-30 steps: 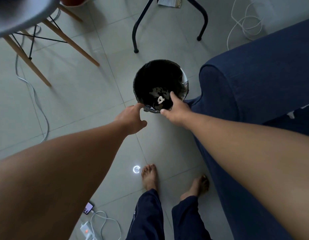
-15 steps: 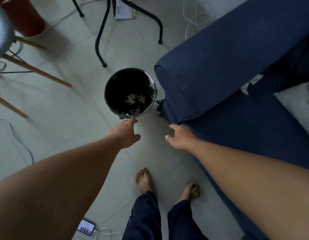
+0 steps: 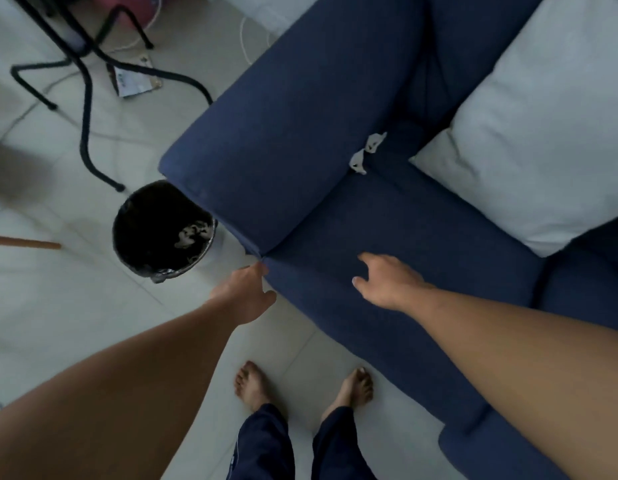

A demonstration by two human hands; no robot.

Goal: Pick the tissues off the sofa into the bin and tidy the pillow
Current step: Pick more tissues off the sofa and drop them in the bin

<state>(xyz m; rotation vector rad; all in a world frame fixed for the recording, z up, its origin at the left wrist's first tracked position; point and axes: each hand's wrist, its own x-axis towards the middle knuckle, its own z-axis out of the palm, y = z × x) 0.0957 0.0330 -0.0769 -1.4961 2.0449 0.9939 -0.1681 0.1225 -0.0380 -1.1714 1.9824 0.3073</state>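
Note:
A dark blue sofa (image 3: 387, 220) fills the right side. A large white pillow (image 3: 536, 140) lies on its seat at the upper right. White tissue scraps (image 3: 364, 154) sit in the crease between the armrest and the seat. A black-lined bin (image 3: 151, 251) stands on the floor beside the armrest, with crumpled white tissue (image 3: 193, 233) inside. My left hand (image 3: 246, 296) is empty, its fingertips at the sofa's front corner. My right hand (image 3: 387, 282) hovers over the seat cushion, fingers apart, holding nothing.
My bare feet (image 3: 252, 386) stand on pale floor tiles close to the sofa front. A black metal table frame (image 3: 85, 81) and a paper package (image 3: 134, 77) are at the upper left. White cables (image 3: 252, 32) lie behind the armrest. A wooden chair leg (image 3: 26, 243) pokes in from the left.
Both hands have left the bin rim and moved right toward the sofa. My view has swung right, bringing the pillow and the seat tissue into sight.

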